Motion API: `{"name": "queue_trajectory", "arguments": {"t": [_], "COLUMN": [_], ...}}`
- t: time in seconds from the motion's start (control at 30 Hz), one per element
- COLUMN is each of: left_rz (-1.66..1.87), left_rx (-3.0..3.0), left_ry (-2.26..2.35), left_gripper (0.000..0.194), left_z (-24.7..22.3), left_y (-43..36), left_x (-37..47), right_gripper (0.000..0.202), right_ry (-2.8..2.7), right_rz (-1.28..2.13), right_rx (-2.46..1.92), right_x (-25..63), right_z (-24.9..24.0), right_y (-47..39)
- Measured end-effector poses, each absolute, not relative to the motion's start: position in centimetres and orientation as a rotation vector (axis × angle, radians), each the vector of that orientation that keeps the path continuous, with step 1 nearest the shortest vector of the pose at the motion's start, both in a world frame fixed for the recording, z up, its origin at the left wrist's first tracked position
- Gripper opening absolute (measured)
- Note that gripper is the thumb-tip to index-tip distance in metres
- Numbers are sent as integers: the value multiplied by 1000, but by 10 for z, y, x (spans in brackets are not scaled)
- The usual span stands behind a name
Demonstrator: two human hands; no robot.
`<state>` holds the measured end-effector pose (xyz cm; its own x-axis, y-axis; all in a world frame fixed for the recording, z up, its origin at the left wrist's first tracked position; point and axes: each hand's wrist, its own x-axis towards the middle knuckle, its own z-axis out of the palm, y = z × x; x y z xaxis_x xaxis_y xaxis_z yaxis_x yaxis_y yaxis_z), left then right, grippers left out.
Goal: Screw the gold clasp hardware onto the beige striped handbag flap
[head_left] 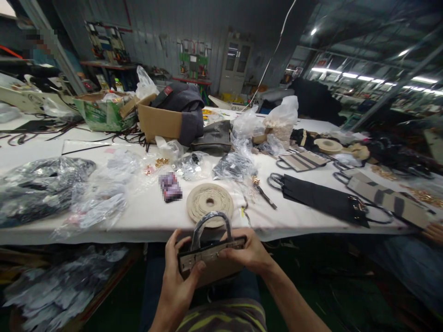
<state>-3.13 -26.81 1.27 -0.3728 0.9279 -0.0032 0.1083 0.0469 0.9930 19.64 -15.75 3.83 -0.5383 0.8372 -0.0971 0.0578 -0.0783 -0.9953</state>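
Between my hands, just off the table's front edge, is a small beige handbag (221,272) with dark trim and a dark arched handle (212,220) that looks wrapped in clear film. My left hand (180,272) grips its left end, thumb on the upper front band. On the right end my right hand (247,252) is closed too, its thumb pressing on the same band near the top edge. The fingers behind the bag are partly hidden. Directly behind the bag, a roll of beige tape (209,198) lies flat on the white table (138,228).
Black bag panels (321,198) and striped panels (387,196) lie to the right, near another person's hand (435,232). Plastic-wrapped bundles (41,186) cover the left. A cardboard box (161,122) and a green box (104,113) stand behind. Gold hardware (161,162) sits mid-table.
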Motion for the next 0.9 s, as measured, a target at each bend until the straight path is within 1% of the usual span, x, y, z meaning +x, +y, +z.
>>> {"name": "queue_trajectory", "arguments": {"t": [0.03, 0.07, 0.13, 0.2, 0.23, 0.3, 0.4, 0.43, 0.53, 0.6, 0.7, 0.9], "left_rz": [1417, 1408, 1310, 1163, 1111, 1059, 1062, 1062, 1030, 993, 928, 778], "left_rx": [1168, 1296, 1571, 1767, 1820, 1869, 1815, 1768, 1594, 1494, 1390, 1265], "left_ry": [1604, 1601, 1541, 1458, 1433, 1406, 1389, 1409, 1515, 1527, 1422, 1318], "left_gripper": [91, 83, 59, 42, 39, 39, 48, 48, 37, 35, 38, 44], "left_z": [13, 13, 17, 23, 27, 34, 44, 46, 54, 59, 65, 60], "left_y": [-268, -268, -266, -264, -263, -261, -259, -258, -254, -249, -241, -219], "left_x": [-37, -43, -57, -70, -76, -84, -88, -87, -81, -78, -76, -79], "right_gripper": [36, 36, 38, 45, 50, 58, 62, 64, 72, 72, 70, 64], "right_ry": [-1622, -1643, -1660, -1623, -1588, -1536, -1523, -1520, -1515, -1523, -1520, -1533], "right_rz": [1693, 1712, 1755, 1790, 1801, 1805, 1802, 1800, 1791, 1778, 1767, 1692], "right_rx": [-960, -947, -950, -981, -997, -1010, -1013, -1021, -1037, -1032, -1022, -1113], "right_x": [195, 195, 193, 191, 191, 190, 192, 193, 195, 196, 195, 195], "right_z": [39, 40, 42, 43, 44, 44, 44, 45, 48, 50, 52, 55], "right_y": [-156, -155, -154, -153, -153, -153, -153, -153, -152, -151, -149, -139]}}
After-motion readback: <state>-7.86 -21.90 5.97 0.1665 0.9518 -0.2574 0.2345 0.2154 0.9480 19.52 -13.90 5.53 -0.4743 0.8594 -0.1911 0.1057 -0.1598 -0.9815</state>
